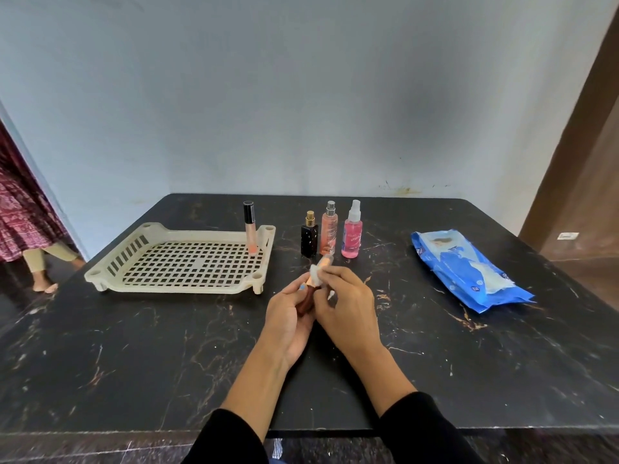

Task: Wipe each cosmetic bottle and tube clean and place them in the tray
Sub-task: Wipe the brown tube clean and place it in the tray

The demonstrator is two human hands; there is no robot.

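My left hand (pixel 288 316) grips a small tube (pixel 306 303) by its brown cap end; its peach body points up and away. My right hand (pixel 348 303) pinches a white wipe (pixel 315 272) against the upper part of that tube. A cream perforated tray (pixel 100 272) lies to the left, with one clear lip-gloss tube (pixel 250 229) with a black cap standing upright in its far right corner. Three bottles stand in a row behind my hands: a black square one with a gold cap (pixel 308 236), a tall peach spray (pixel 328 231), and a pink spray bottle (pixel 352 233).
A blue pack of wet wipes (pixel 469 267) lies on the right of the black marble table (pixel 134 356), a wipe poking from its opening. A grey wall stands behind the table. At the far left a person's legs and patterned skirt (pixel 23 222) show.
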